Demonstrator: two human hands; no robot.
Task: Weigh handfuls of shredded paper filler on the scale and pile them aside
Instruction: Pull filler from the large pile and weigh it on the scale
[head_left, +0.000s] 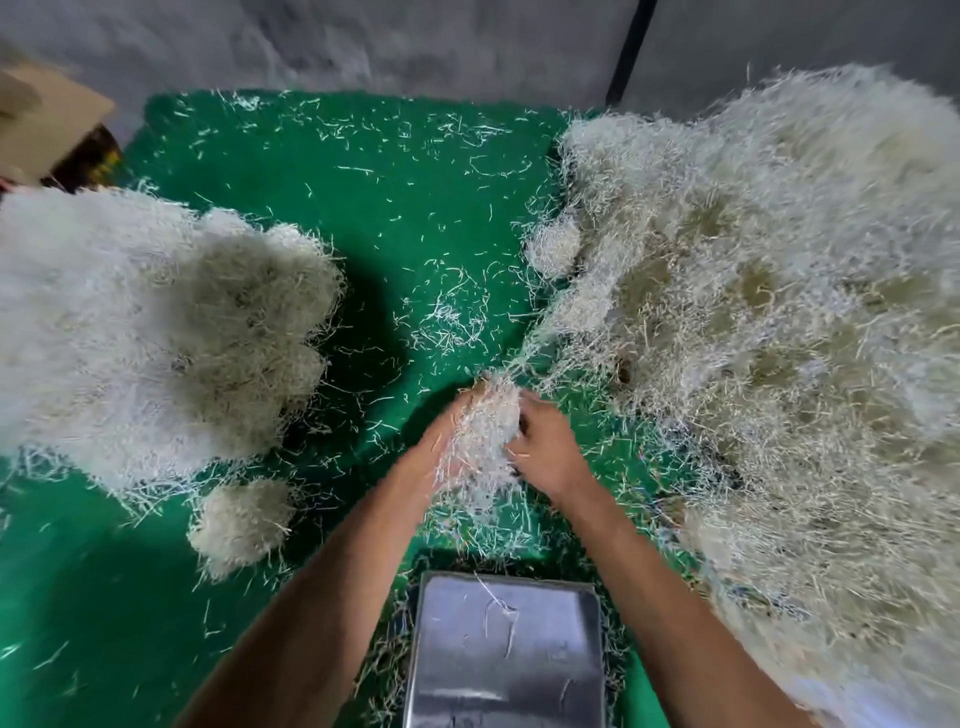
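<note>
Both hands hold one handful of white shredded paper (485, 441) above the green mat, just beyond the scale. My left hand (441, 441) cups it from the left and below, and my right hand (545, 449) grips it from the right. Strands still trail from the handful up to the big source heap (753, 322) on the right. The scale's steel pan (506, 654) lies at the bottom centre with only a few stray strands on it. A large pile of shredded paper (156, 332) lies on the left, with a small clump (241, 525) in front of it.
A green mat (363, 208) strewn with loose strands covers the floor. A cardboard box (47, 124) stands at the far left corner. A grey wall with a dark vertical pole (628, 52) runs along the back.
</note>
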